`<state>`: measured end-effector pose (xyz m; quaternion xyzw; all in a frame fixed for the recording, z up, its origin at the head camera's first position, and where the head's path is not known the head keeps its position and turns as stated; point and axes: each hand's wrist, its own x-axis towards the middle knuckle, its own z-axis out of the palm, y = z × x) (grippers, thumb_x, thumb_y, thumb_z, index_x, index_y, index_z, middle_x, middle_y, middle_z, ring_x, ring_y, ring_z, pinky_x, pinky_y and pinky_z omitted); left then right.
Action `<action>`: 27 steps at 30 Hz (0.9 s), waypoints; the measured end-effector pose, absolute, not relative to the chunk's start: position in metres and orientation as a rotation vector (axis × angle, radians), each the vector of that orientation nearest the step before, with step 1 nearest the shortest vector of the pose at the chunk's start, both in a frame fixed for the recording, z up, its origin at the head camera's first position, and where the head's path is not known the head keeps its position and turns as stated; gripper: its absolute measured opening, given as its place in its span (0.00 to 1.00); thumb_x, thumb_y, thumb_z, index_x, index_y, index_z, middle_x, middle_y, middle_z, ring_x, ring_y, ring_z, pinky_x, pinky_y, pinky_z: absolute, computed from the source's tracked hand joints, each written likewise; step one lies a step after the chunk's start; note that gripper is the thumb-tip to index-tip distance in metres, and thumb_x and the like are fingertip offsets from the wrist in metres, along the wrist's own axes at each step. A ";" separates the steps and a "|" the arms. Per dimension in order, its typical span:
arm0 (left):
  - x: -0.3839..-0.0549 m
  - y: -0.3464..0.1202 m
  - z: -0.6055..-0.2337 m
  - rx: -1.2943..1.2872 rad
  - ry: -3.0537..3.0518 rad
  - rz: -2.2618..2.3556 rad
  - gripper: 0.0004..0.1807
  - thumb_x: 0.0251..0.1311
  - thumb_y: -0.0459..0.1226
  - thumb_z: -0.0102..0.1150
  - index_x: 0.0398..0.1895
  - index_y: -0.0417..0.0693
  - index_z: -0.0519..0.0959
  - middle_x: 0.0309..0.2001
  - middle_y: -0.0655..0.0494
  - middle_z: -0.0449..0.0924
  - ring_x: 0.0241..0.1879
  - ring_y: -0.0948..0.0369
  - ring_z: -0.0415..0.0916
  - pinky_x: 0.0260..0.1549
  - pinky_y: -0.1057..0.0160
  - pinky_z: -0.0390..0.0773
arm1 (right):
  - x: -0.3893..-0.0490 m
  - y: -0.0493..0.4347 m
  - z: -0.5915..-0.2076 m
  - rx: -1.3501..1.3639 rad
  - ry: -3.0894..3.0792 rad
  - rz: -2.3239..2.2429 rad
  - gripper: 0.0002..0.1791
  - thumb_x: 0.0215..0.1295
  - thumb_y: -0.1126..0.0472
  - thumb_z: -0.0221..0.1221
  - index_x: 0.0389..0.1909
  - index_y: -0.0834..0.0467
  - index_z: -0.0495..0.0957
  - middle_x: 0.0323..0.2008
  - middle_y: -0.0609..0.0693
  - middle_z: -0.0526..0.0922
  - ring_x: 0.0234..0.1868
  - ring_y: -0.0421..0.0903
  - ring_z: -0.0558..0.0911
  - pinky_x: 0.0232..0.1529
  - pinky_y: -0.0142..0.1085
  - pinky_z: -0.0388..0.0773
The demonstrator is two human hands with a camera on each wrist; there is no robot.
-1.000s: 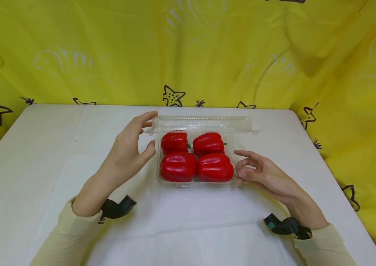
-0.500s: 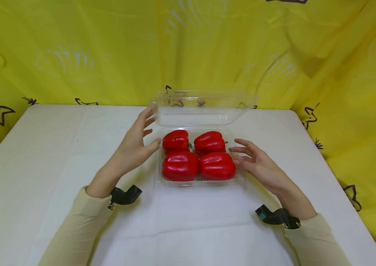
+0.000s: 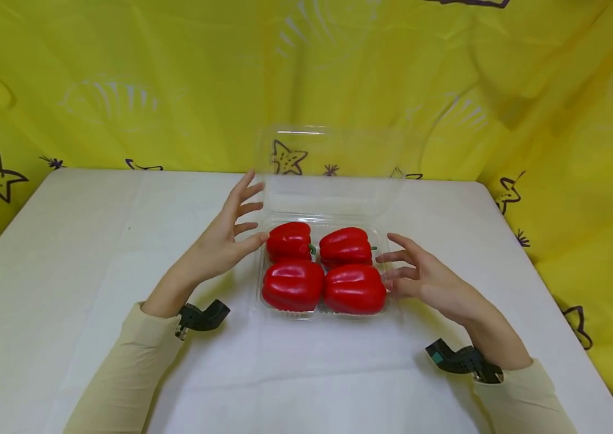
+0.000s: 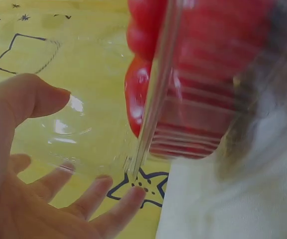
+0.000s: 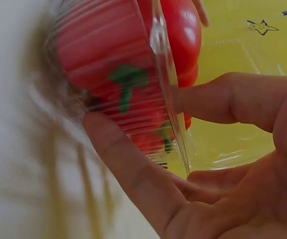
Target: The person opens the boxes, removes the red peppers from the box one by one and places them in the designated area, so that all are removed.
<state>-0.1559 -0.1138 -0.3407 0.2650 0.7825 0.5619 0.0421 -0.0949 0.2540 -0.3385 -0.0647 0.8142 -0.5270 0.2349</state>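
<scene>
The tray [image 3: 306, 317] of peppers [image 3: 292, 285] lay between the left hand [image 3: 225, 241] and right hand [image 3: 436, 280], its long axis running from one set of fingers to the other. The right, nearer, held its end half-curled, thumb at the rim; the left, fingers spread wide, gripped nothing beside the raised lid [image 3: 333, 196], contact unclear.

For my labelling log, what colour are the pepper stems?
The stems are green, showing best in the right wrist view through the clear container.
</scene>
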 end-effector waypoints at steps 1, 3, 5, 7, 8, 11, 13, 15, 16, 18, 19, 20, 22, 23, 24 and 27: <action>-0.156 -0.114 -0.341 0.797 2.392 1.718 0.53 0.64 0.30 0.61 0.79 0.72 0.37 0.78 0.55 0.49 0.73 0.48 0.59 0.65 0.42 0.70 | -0.095 0.254 -0.338 -0.178 2.233 -1.440 0.46 0.67 0.65 0.57 0.79 0.52 0.41 0.69 0.64 0.64 0.57 0.55 0.80 0.51 0.42 0.85; -0.157 -0.116 -0.341 0.765 2.400 1.706 0.53 0.63 0.30 0.61 0.79 0.71 0.39 0.78 0.57 0.50 0.72 0.47 0.60 0.63 0.43 0.73 | -0.095 0.253 -0.339 -0.180 2.230 -1.437 0.45 0.68 0.63 0.57 0.79 0.53 0.42 0.68 0.65 0.64 0.56 0.55 0.80 0.50 0.43 0.85; -0.157 -0.117 -0.341 0.731 2.411 1.694 0.52 0.63 0.30 0.61 0.80 0.69 0.40 0.78 0.58 0.50 0.71 0.46 0.61 0.61 0.45 0.75 | -0.096 0.253 -0.340 -0.184 2.229 -1.441 0.43 0.69 0.61 0.57 0.78 0.54 0.43 0.68 0.65 0.65 0.55 0.55 0.81 0.48 0.43 0.86; -0.158 -0.117 -0.341 0.688 2.421 1.675 0.52 0.63 0.31 0.62 0.80 0.66 0.41 0.78 0.59 0.50 0.71 0.47 0.61 0.60 0.46 0.77 | -0.096 0.252 -0.341 -0.191 2.231 -1.446 0.42 0.70 0.60 0.57 0.78 0.55 0.45 0.67 0.65 0.66 0.55 0.55 0.81 0.47 0.43 0.86; -0.158 -0.117 -0.341 0.666 2.421 1.666 0.51 0.63 0.32 0.62 0.80 0.63 0.42 0.78 0.59 0.50 0.71 0.47 0.61 0.60 0.47 0.77 | -0.096 0.252 -0.341 -0.195 2.230 -1.450 0.42 0.70 0.60 0.58 0.78 0.55 0.45 0.67 0.65 0.66 0.56 0.56 0.81 0.47 0.43 0.86; -0.158 -0.117 -0.342 0.603 2.423 1.637 0.48 0.64 0.34 0.61 0.81 0.57 0.43 0.79 0.59 0.49 0.71 0.49 0.62 0.59 0.48 0.78 | -0.096 0.251 -0.342 -0.206 2.229 -1.450 0.42 0.70 0.59 0.58 0.78 0.55 0.46 0.67 0.65 0.67 0.56 0.56 0.80 0.47 0.43 0.86; -0.158 -0.117 -0.343 0.567 2.418 1.622 0.46 0.65 0.34 0.59 0.80 0.55 0.44 0.79 0.59 0.48 0.70 0.50 0.64 0.58 0.49 0.79 | -0.095 0.251 -0.343 -0.214 2.227 -1.448 0.42 0.70 0.59 0.58 0.78 0.55 0.45 0.67 0.65 0.67 0.56 0.56 0.80 0.47 0.43 0.86; -0.158 -0.116 -0.343 0.537 2.419 1.597 0.45 0.66 0.35 0.58 0.80 0.55 0.45 0.79 0.58 0.48 0.69 0.51 0.66 0.56 0.50 0.80 | -0.095 0.251 -0.343 -0.218 2.220 -1.447 0.43 0.70 0.59 0.58 0.78 0.55 0.45 0.67 0.65 0.66 0.56 0.56 0.81 0.47 0.43 0.86; -0.158 -0.116 -0.343 0.521 2.418 1.587 0.44 0.67 0.36 0.57 0.80 0.55 0.45 0.79 0.58 0.49 0.68 0.52 0.68 0.56 0.50 0.80 | -0.095 0.251 -0.342 -0.222 2.216 -1.447 0.43 0.70 0.59 0.58 0.78 0.55 0.45 0.67 0.66 0.66 0.56 0.56 0.81 0.47 0.43 0.86; -0.158 -0.116 -0.344 0.497 2.422 1.564 0.43 0.67 0.36 0.57 0.80 0.53 0.46 0.79 0.55 0.49 0.66 0.51 0.71 0.55 0.51 0.81 | -0.095 0.251 -0.342 -0.224 2.202 -1.449 0.43 0.70 0.59 0.58 0.78 0.56 0.44 0.67 0.66 0.66 0.55 0.55 0.81 0.47 0.43 0.86; -0.158 -0.116 -0.344 0.485 2.425 1.551 0.42 0.67 0.36 0.56 0.80 0.52 0.46 0.79 0.53 0.50 0.65 0.51 0.73 0.54 0.52 0.81 | -0.094 0.251 -0.342 -0.226 2.193 -1.452 0.43 0.70 0.60 0.58 0.78 0.56 0.44 0.68 0.66 0.66 0.55 0.55 0.81 0.47 0.43 0.86; -0.157 -0.116 -0.344 0.469 2.431 1.536 0.42 0.67 0.37 0.56 0.80 0.51 0.47 0.79 0.52 0.52 0.64 0.51 0.74 0.54 0.52 0.81 | -0.094 0.252 -0.341 -0.226 2.184 -1.454 0.43 0.70 0.60 0.58 0.78 0.56 0.44 0.68 0.66 0.66 0.55 0.55 0.81 0.47 0.43 0.86; -0.158 -0.116 -0.345 0.440 2.442 1.509 0.41 0.68 0.37 0.55 0.80 0.49 0.48 0.77 0.49 0.55 0.62 0.50 0.75 0.54 0.51 0.81 | -0.094 0.252 -0.341 -0.226 2.170 -1.458 0.43 0.70 0.60 0.58 0.78 0.56 0.44 0.67 0.66 0.65 0.55 0.55 0.81 0.47 0.43 0.86; -0.158 -0.117 -0.345 0.426 2.447 1.493 0.41 0.68 0.38 0.55 0.79 0.49 0.48 0.77 0.47 0.56 0.62 0.50 0.76 0.55 0.51 0.81 | -0.094 0.252 -0.341 -0.226 2.165 -1.459 0.43 0.70 0.60 0.57 0.78 0.56 0.44 0.67 0.66 0.65 0.55 0.55 0.80 0.47 0.44 0.86; -0.158 -0.117 -0.346 0.412 2.446 1.484 0.41 0.68 0.38 0.55 0.79 0.48 0.48 0.76 0.47 0.57 0.61 0.50 0.76 0.55 0.50 0.81 | -0.094 0.252 -0.341 -0.227 2.161 -1.460 0.43 0.70 0.60 0.58 0.78 0.56 0.44 0.67 0.66 0.65 0.56 0.55 0.80 0.47 0.44 0.86; -0.159 -0.117 -0.346 0.364 2.420 1.472 0.40 0.69 0.40 0.55 0.79 0.48 0.48 0.75 0.46 0.60 0.60 0.50 0.77 0.58 0.46 0.79 | -0.094 0.252 -0.341 -0.228 2.158 -1.460 0.43 0.70 0.60 0.58 0.78 0.55 0.44 0.67 0.66 0.65 0.56 0.54 0.80 0.47 0.44 0.86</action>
